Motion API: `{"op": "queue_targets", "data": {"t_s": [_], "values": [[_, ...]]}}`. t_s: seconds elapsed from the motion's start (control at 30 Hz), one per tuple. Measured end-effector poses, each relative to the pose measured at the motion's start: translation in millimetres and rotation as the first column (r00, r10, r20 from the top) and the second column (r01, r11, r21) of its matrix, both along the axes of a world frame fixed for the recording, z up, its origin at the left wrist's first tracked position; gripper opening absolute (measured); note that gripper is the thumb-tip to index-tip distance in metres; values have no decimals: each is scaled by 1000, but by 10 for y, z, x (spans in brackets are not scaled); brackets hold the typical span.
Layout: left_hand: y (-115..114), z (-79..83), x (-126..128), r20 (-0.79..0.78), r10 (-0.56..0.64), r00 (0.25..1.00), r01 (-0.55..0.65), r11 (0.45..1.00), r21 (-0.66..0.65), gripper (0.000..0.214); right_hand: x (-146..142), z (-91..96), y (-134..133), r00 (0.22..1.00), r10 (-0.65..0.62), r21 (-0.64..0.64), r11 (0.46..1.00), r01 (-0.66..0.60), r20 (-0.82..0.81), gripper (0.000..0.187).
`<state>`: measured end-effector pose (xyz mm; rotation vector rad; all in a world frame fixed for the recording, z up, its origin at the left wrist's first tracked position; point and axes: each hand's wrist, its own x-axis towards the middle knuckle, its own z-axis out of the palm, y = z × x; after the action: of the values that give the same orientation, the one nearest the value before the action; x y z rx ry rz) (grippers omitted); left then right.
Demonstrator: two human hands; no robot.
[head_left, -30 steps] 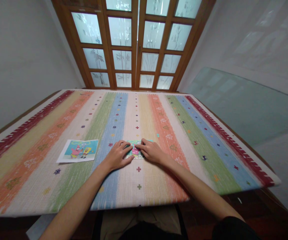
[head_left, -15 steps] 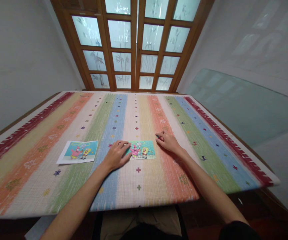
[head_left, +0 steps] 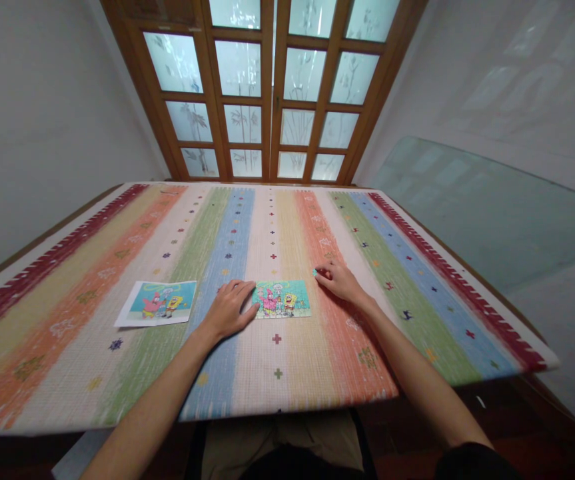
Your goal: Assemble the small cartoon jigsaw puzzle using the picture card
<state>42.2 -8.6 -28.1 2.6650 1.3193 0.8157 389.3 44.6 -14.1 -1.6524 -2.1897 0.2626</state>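
Note:
A small jigsaw puzzle [head_left: 287,300] with cartoon figures on a teal ground lies flat in front of me. My left hand [head_left: 228,309] rests at its left edge, palm down with the fingers stretched out and apart, holding nothing. To the right of the puzzle and a little beyond it, my right hand [head_left: 336,281] pinches a small teal puzzle piece [head_left: 315,272] between thumb and fingertips, just above the cloth. A printed picture card [head_left: 160,304] showing the same cartoon scene lies left of my left hand.
A striped, patterned tablecloth [head_left: 277,373] covers the table. Its front edge is close to my body. Beyond the far edge stand wooden doors [head_left: 272,133] with frosted panes. A glass panel [head_left: 487,213] leans along the right wall.
My left hand has drawn slightly left, uncovering more of the puzzle's left side. My right hand has shifted a little right, and the piece in its fingers shows more clearly.

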Motion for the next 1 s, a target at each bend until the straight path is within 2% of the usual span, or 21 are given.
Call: {"op": "queue_targets", "data": {"t_s": [0.17,0.37,0.57,0.73,0.87,1.0], "values": [[-13,36,11,-20,14,1000,-15,999,-52,43,26,-22,47,999,18,20,1000,-17,-43,14],[-18,40,16,-15,11,1000,-12,999,-45,41,40,-17,48,997,65,33,997,-63,-49,21],[-17,47,19,-1,10,1000,-10,1000,-22,37,74,5,68,995,60,-4,998,-61,-79,7],[-18,69,18,9,3,1000,-2,1000,-19,35,98,77,72,996,49,-31,998,-52,-74,18],[-19,75,20,16,-2,1000,3,1000,-20,34,119,156,67,992,106,-65,992,-110,-65,10],[-16,75,23,11,2,1000,-1,1000,-20,34,136,160,69,986,155,-85,984,-159,-59,23]]}}
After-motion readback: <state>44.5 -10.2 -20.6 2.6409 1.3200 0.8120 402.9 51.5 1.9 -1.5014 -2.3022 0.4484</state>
